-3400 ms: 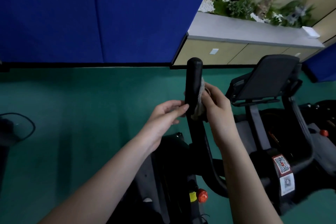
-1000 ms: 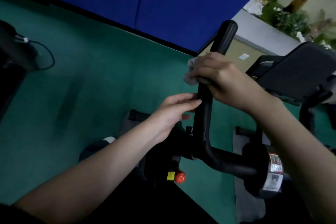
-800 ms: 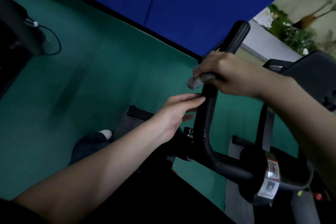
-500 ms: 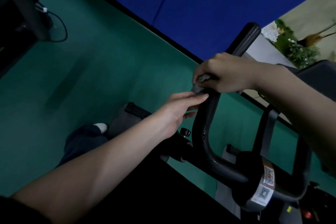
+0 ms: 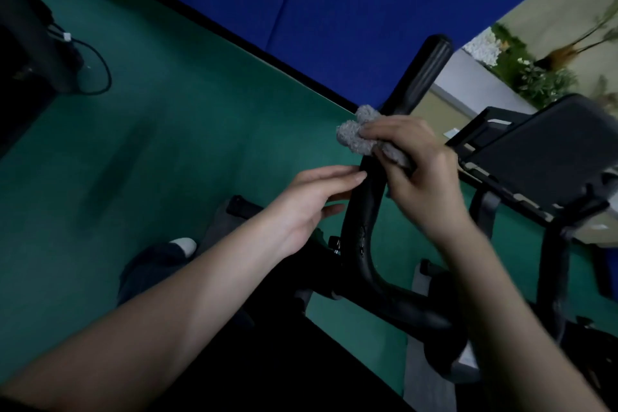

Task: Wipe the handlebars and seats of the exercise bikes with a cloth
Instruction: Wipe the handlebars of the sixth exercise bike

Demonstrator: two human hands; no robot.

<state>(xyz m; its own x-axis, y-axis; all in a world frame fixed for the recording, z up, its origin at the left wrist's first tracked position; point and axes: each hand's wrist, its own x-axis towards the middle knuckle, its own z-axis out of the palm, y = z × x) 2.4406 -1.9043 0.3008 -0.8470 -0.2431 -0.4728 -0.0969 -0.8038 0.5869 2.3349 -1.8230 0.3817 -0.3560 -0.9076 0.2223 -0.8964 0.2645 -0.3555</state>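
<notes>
You are mid-wipe on the upright handlebar [image 5: 363, 211], right hand [image 5: 414, 164] wrapping the cloth [image 5: 354, 130] round it, left hand [image 5: 311, 201] flat-fingered steadying; next, I judge, rub toward its far tip.

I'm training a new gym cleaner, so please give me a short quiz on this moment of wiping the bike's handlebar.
1. True or false: the left hand grips the grey cloth.
2. Where on the black handlebar does the grey cloth sit? A: at the top end. B: partway down the upright. C: at the bottom bend.
3. Fill in: the left hand's fingers are ___ (straight or curled).

Key: 1 false, the right hand grips it. 2 B. 3 straight.
</notes>
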